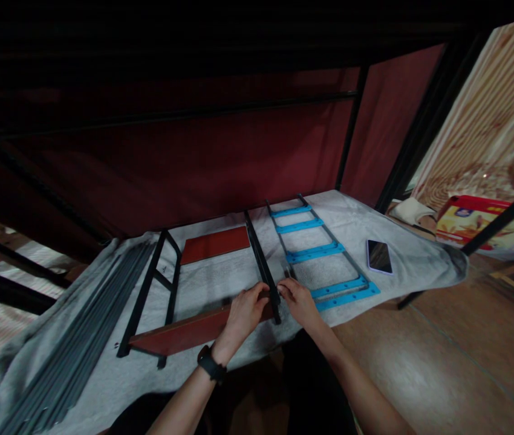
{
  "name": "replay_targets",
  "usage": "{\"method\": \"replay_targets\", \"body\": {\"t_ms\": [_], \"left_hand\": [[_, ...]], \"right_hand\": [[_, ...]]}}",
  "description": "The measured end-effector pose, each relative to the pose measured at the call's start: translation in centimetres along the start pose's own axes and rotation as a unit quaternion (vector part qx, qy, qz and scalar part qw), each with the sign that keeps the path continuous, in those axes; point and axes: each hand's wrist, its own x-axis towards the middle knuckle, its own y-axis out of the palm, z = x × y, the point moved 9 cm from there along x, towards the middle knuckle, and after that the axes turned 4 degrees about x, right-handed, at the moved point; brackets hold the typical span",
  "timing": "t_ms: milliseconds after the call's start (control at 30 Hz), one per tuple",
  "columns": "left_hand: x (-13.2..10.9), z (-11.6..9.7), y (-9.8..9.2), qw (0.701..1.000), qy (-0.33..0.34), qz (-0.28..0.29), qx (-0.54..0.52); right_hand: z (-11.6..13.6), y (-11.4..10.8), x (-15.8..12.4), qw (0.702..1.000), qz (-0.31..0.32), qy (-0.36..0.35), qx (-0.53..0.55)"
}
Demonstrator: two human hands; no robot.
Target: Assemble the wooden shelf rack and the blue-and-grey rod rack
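My left hand [245,311], a dark watch [212,364] on its wrist, is closed at the near end of a black metal side frame [259,257], fingers curled against the bar. On the other side of that bar my right hand [300,302] pinches at the frame with its fingertips; whatever small thing is between them is too small to make out. A reddish-brown board [179,332] runs from this frame to a second black side frame [148,296] on the left. Another reddish-brown board [216,243] lies between the frames farther back.
Long grey metal tubes [84,338] lie in a bundle on the left of the grey cloth [107,386]. Blue brackets with dark rods [315,251] lie to the right, beside a phone [379,257]. Behind stands a dark red panel [239,163]. A red-yellow box [493,226] is at far right.
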Motion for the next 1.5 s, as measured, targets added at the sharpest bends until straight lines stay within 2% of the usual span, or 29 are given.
{"method": "replay_targets", "body": {"t_ms": [300,433,600,733,900,1033,1133,1267,1367,1500], "left_hand": [[0.0,-0.2,-0.2,1.0,0.002,0.004,0.013],[-0.2,-0.4,-0.2,0.999,0.005,-0.004,0.041],[-0.3,-0.3,-0.2,0.997,-0.002,-0.005,0.074],[-0.5,-0.5,-0.3,0.997,0.008,-0.013,0.079],[-0.5,-0.7,-0.4,0.997,0.018,-0.019,0.072],[-0.5,-0.6,-0.4,0.997,0.018,-0.023,0.071],[-0.6,-0.4,-0.3,0.997,0.013,-0.022,0.074],[-0.5,-0.4,-0.2,0.997,0.016,-0.026,0.076],[-0.5,-0.5,-0.4,0.996,0.016,-0.03,0.083],[-0.5,-0.6,-0.4,0.996,0.011,-0.021,0.091]], "right_hand": [[-0.6,0.9,0.4,0.987,0.03,-0.003,-0.159],[-1.2,1.5,0.6,0.975,0.042,0.055,-0.209],[-1.2,1.5,0.4,0.952,0.028,0.124,-0.279],[-0.9,1.4,0.0,0.962,0.033,0.125,-0.239],[-0.2,1.4,-0.3,0.984,0.073,0.041,-0.16],[0.0,1.2,-0.1,0.997,0.061,0.006,-0.054],[-0.9,1.6,-0.3,0.998,0.049,0.036,0.031],[-2.4,1.6,-0.8,0.984,0.008,0.094,0.148],[-2.6,1.6,-0.7,0.985,0.024,0.103,0.136],[-1.9,1.5,0.0,0.993,0.042,0.102,0.037]]}}
